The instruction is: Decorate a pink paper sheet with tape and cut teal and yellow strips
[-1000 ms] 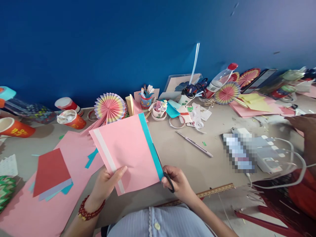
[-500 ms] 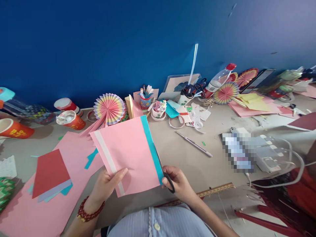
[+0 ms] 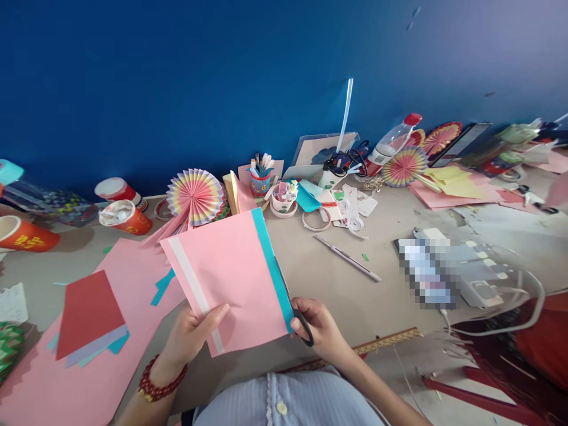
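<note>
A blue wall fills the background, with a cluttered grey desk below it. On its left part a large pink sheet lies flat, while a smaller pink card is held slanted over the near part of the desk, in front of the person. The left hand pinches it by the near left side, thumb on top and the other fingers hidden behind. The right hand is curled around the handle of black scissors, at the card's near right corner. A teal strip borders that side, and the scissors' blade lies along its outer edge; how wide the blades stand, I cannot tell. To cut cleanly here, the left thumb should probably keep the card taut without bending it, the blades should run parallel to the teal, and long, slow strokes would likely leave fewer nicks.
</note>
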### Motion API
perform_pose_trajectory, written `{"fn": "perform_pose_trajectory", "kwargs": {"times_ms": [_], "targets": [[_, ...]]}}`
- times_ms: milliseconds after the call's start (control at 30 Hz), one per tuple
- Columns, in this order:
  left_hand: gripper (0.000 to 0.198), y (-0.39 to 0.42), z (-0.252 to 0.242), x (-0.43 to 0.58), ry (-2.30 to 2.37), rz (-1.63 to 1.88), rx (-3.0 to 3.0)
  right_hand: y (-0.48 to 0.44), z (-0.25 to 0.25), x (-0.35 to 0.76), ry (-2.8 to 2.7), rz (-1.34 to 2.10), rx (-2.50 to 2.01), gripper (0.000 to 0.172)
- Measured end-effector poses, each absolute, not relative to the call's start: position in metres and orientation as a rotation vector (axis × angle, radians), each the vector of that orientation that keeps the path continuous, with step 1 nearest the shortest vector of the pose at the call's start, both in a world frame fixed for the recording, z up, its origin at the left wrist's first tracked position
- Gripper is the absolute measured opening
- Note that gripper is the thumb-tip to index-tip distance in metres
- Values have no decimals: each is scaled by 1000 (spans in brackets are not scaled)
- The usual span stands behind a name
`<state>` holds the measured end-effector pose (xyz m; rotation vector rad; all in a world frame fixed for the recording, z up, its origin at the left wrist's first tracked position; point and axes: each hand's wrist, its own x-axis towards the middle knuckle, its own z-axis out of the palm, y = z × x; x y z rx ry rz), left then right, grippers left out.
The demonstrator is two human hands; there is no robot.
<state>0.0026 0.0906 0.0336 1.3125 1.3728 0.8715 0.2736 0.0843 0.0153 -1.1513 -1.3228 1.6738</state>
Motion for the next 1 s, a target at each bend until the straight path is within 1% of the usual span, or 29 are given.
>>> {"fn": "perform_pose_trajectory", "kwargs": {"times_ms": [167,500,1000], "targets": [[29,90,36,4,1376,873,1338,83,14,272,-1325,1651,-1160,59],[23,89,37,4,1390,899,1391,85,15,275,-1353,1637,-1168,58],[27,90,41,5,1417,831,1416,83,16,272,-1373,1577,-1197,62]]}}
